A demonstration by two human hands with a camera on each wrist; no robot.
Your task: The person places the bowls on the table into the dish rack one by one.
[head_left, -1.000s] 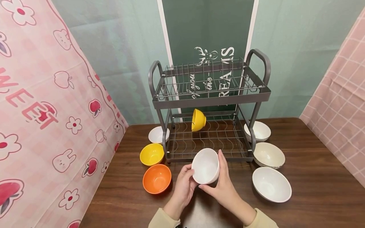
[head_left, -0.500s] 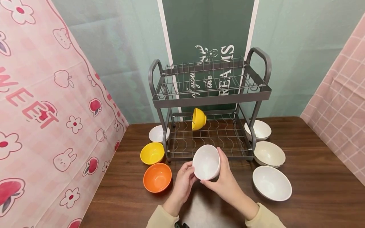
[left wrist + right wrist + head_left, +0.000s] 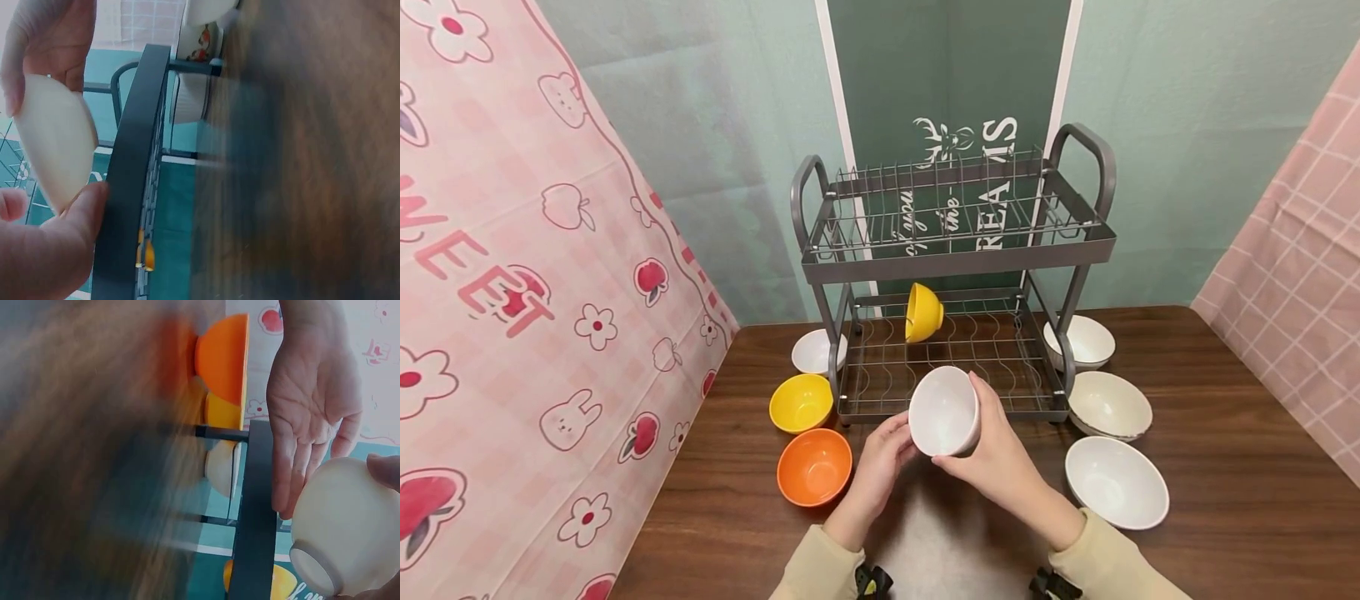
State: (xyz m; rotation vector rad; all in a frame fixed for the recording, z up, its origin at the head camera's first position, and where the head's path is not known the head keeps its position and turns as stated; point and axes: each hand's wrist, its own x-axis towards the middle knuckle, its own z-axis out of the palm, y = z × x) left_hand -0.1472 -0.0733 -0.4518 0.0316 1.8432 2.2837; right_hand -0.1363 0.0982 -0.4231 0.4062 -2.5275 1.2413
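Note:
A small white bowl (image 3: 943,411) is held in front of the rack, tilted with its inside facing the head camera. My right hand (image 3: 1006,458) grips it at the right, thumb at the lower rim and fingers along the side. At the bowl's left is my left hand (image 3: 880,467); in the right wrist view its fingers are nearly straight, close against the bowl, but contact is hard to tell. The grey two-tier dish rack (image 3: 958,268) stands just beyond. On its lower tier a yellow bowl (image 3: 923,313) rests on edge.
Left of the rack sit an orange bowl (image 3: 815,467), another yellow bowl (image 3: 801,403) and a white bowl (image 3: 817,352). To its right are a large white bowl (image 3: 1116,483), a cream bowl (image 3: 1108,406) and a further white bowl (image 3: 1082,342). Curtains surround the wooden table (image 3: 1225,433).
Both hands and the white bowl have moved forward and slightly up toward the rack. The left thumb has come away from the bowl's rim. The other bowls stay put.

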